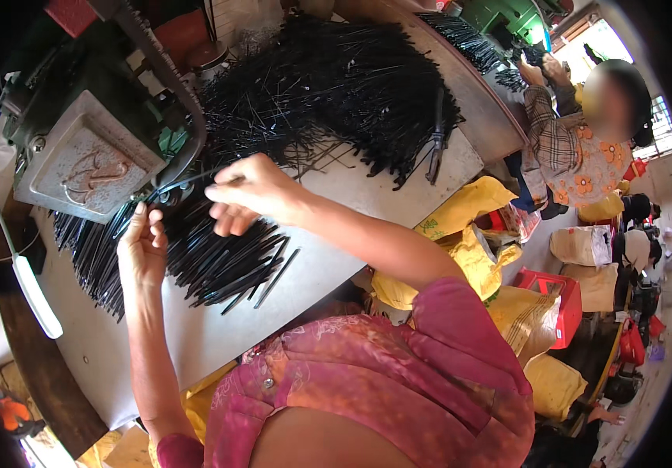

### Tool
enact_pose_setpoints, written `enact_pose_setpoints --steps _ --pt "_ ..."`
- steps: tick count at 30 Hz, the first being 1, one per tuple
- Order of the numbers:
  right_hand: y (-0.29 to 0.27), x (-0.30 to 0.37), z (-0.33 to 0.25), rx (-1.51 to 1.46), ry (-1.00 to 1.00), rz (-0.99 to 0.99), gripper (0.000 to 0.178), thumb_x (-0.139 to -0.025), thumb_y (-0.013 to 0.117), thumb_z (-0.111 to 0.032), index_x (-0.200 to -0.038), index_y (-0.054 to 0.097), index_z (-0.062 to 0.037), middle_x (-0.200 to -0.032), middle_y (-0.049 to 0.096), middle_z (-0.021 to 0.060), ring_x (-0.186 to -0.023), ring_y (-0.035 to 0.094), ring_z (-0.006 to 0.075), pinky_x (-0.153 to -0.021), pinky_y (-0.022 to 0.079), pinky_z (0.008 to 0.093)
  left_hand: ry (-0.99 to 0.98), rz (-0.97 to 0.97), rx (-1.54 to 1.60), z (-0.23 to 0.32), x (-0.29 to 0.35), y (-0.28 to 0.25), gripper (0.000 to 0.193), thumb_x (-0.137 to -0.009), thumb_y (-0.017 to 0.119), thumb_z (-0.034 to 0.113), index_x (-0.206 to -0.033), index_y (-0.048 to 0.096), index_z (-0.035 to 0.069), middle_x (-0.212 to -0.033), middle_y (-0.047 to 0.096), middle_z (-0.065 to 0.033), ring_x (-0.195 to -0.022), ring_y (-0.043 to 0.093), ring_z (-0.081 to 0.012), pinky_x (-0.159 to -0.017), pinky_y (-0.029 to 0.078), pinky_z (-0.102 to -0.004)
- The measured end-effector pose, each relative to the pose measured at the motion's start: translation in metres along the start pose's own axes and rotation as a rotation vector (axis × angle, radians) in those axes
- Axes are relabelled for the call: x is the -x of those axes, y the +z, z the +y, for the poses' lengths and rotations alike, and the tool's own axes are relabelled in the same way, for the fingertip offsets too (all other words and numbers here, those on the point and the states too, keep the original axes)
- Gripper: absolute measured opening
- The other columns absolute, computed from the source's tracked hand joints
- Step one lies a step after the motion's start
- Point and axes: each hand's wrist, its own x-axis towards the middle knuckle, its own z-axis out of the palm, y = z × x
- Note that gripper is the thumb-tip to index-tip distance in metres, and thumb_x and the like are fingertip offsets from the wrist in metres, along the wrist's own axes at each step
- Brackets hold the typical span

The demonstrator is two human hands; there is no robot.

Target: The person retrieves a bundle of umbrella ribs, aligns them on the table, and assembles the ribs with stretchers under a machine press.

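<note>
My left hand [142, 242] is closed in a pinch just below the green machine [90, 156] with a grey metal cover. What sits between its fingertips is too small to make out. To its right, my right hand [254, 191] is slightly blurred, thumb and forefinger together at the end of a thin dark rod [189, 181] that slants toward the machine's working point. Beneath both hands lie black rods [226, 257] in a spread bundle on the pale metal table [328, 234]. A far larger heap of thin black rods [328, 86] covers the back of the table.
A lit white lamp [37, 296] hangs at the left. Pliers-like dark tool [436, 144] rests on the heap's right edge. Yellow sacks [468, 210] and a red crate [554, 304] stand at the right. A co-worker [570, 148] works at another green machine [500, 23].
</note>
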Motion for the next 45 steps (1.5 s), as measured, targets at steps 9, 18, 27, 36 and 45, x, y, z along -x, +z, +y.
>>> enact_pose_setpoints --steps 9,18,27,36,45 --pt "-0.156 0.055 -0.072 1.370 -0.639 0.848 0.021 -0.071 0.060 -0.004 -0.092 0.061 -0.0058 -0.084 0.057 0.0083 -0.070 0.057 0.0204 -0.066 0.045 0.0280 -0.067 -0.133 -0.041 0.012 0.016 -0.005 0.014 -0.076 0.058 0.015 -0.082 0.053 0.004 -0.077 0.057 -0.0054 -0.070 0.054 -0.0122 -0.060 0.046 -0.0234" --pt "-0.028 0.039 -0.047 1.834 -1.291 0.381 0.014 -0.064 0.062 -0.007 -0.078 0.059 -0.0091 -0.073 0.054 0.0020 -0.062 0.051 0.0169 -0.054 0.045 0.0260 -0.090 -0.148 -0.111 -0.002 0.038 -0.006 0.015 -0.068 0.057 0.009 -0.082 0.052 0.008 -0.074 0.055 -0.0020 -0.056 0.043 -0.0079 -0.050 0.033 -0.0198" --pt "0.021 -0.033 0.007 0.555 -0.299 -0.017 0.018 -0.077 0.060 -0.016 -0.080 0.060 0.0022 -0.056 0.051 0.0004 -0.049 0.044 0.0049 -0.044 0.035 0.0216 0.006 -0.040 -0.344 -0.003 0.048 0.005 0.009 -0.077 0.059 0.011 -0.082 0.059 0.004 -0.063 0.053 -0.0003 -0.043 0.036 -0.0021 -0.037 0.024 -0.0153" --pt "0.030 -0.038 0.003 0.282 -0.091 -0.028 0.016 -0.078 0.058 -0.016 -0.076 0.060 0.0003 -0.056 0.048 -0.0031 -0.046 0.040 0.0014 -0.042 0.032 0.0153 0.037 -0.040 -0.285 0.001 0.050 0.004 0.018 -0.075 0.058 0.004 -0.093 0.056 0.003 -0.063 0.055 -0.0030 -0.043 0.038 -0.0031 -0.038 0.027 -0.0163" --pt "0.037 -0.038 -0.001 0.282 -0.079 -0.069 0.016 -0.079 0.056 -0.015 -0.074 0.059 0.0001 -0.055 0.046 -0.0037 -0.045 0.037 0.0013 -0.040 0.030 0.0157 0.012 -0.110 -0.241 0.002 0.047 0.001 0.023 -0.076 0.059 0.007 -0.099 0.055 0.006 -0.064 0.054 -0.0006 -0.042 0.031 -0.0012 -0.036 0.021 -0.0150"
